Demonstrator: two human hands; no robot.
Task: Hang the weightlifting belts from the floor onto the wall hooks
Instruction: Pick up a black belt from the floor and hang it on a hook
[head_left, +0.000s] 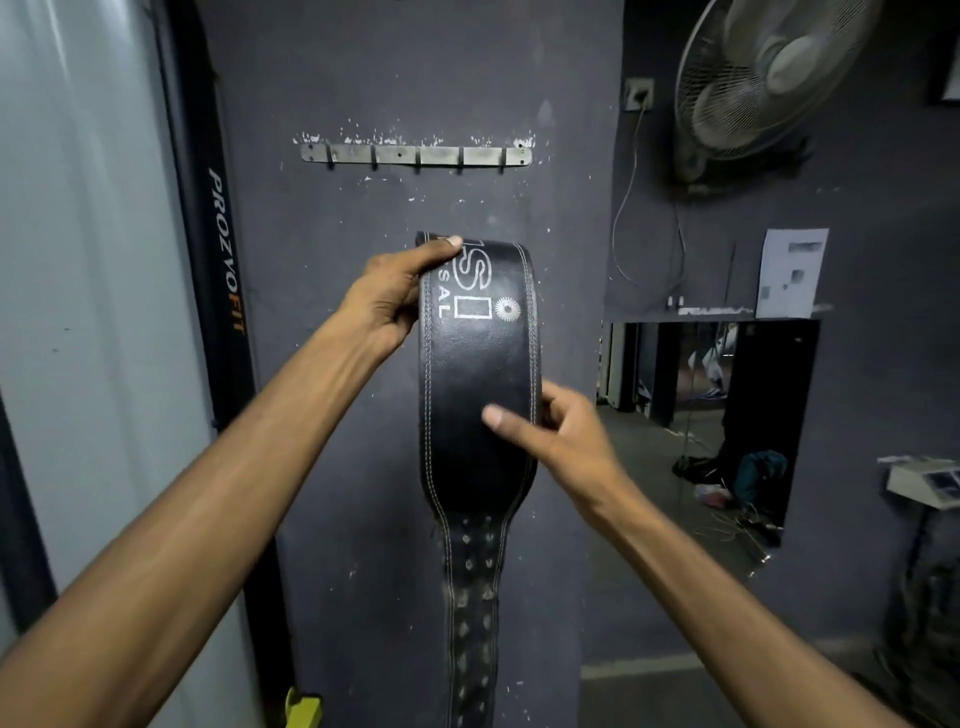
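Note:
A black leather weightlifting belt (478, 364) with white stitching and white lettering hangs upright in front of a dark grey wall. My left hand (395, 296) grips its upper left edge, thumb over the top fold. My right hand (561, 431) pinches its right edge lower down, thumb across the face. The narrow end with punched holes dangles below, out of the frame. A metal hook rail (415, 156) with several small hooks is fixed to the wall above the belt; nothing hangs on it.
A black machine upright (218, 270) marked PROZOFIT stands at the left beside a pale panel. A wall fan (769, 78) is mounted at the upper right. A mirror (711, 405) and a shelf lie to the right. A yellow object (304, 709) sits at floor level.

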